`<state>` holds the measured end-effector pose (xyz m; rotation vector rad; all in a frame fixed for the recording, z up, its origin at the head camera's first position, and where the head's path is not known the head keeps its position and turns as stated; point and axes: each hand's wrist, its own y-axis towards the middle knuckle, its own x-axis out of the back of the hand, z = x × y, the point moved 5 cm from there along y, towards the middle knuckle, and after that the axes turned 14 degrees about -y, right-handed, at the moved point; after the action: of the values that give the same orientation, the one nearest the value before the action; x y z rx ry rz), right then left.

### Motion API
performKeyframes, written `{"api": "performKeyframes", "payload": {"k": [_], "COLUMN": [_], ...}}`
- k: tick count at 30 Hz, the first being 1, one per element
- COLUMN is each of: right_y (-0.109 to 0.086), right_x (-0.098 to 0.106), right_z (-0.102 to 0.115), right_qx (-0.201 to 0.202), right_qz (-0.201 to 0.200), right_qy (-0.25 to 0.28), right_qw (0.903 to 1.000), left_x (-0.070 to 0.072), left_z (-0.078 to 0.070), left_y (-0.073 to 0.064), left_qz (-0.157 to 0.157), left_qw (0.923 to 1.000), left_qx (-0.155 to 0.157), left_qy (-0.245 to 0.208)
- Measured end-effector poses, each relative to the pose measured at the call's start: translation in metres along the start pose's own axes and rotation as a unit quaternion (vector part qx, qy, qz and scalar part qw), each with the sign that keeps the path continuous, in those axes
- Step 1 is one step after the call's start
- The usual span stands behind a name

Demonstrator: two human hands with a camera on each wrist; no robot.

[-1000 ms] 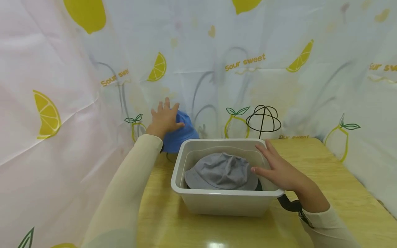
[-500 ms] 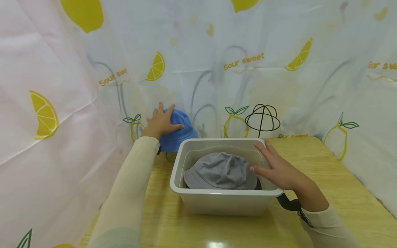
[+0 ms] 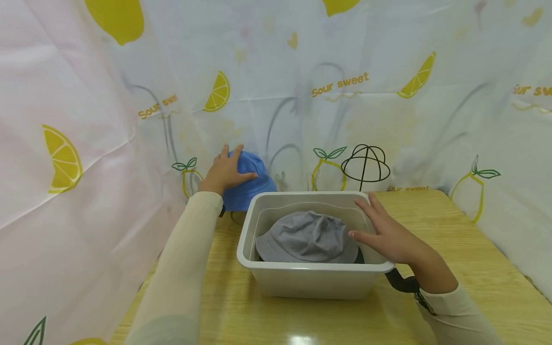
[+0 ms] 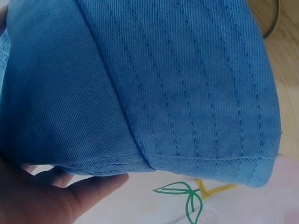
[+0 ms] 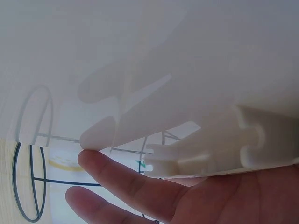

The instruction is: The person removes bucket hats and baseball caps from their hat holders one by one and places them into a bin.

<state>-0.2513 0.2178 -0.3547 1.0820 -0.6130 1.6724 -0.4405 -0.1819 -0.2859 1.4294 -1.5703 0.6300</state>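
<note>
A blue bucket hat (image 3: 250, 179) sits at the back left, its crown up and brim down. My left hand (image 3: 224, 172) grips its crown, with fingers over the top and thumb across the near side. The left wrist view shows the stitched brim (image 4: 196, 79) and fingers along the crown's edge. A grey bucket hat (image 3: 308, 237) lies inside a light plastic bin (image 3: 312, 280). My right hand (image 3: 394, 239) holds the bin's right rim, thumb inside; in the right wrist view its fingers (image 5: 126, 179) lie along the outer wall.
Something dark shows under the grey hat. Behind the bin stands a black wire hat stand (image 3: 366, 165). A curved wire (image 3: 236, 218) shows below the blue hat's brim. The wooden table (image 3: 448, 239) meets a lemon-print curtain (image 3: 276, 72) at the back and left.
My left hand has come down onto the blue hat, its fingers bending over the crown. My right hand, the bin and the grey hat have stayed in place.
</note>
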Motion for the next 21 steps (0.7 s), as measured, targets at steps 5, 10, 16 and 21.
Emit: {"api": "performKeyframes", "payload": {"k": [5,10,16,21], "right_y": [-0.001,0.000,-0.001,-0.001], "right_x": [0.001,0.002,0.002,0.001], "right_z": [0.001,0.001,0.001,0.001], "right_qx": [0.002,0.003,0.002,0.001], "right_qz": [-0.002,0.000,0.002,0.004], "right_qy": [-0.001,0.000,0.001,0.004], "right_qw": [1.0000,1.0000,1.0000,1.0000], "left_x": [0.000,0.002,0.005,0.007], "left_z": [0.001,0.004,0.003,-0.001], "left_y": [0.001,0.005,0.009,0.010], "left_qz": [-0.002,-0.009,-0.006,0.001], "left_qw": [1.0000,0.9994,0.9979,0.9975], "left_qx": [-0.006,-0.018,-0.021,-0.012], "left_qy": [0.005,0.029,0.061,0.070]}}
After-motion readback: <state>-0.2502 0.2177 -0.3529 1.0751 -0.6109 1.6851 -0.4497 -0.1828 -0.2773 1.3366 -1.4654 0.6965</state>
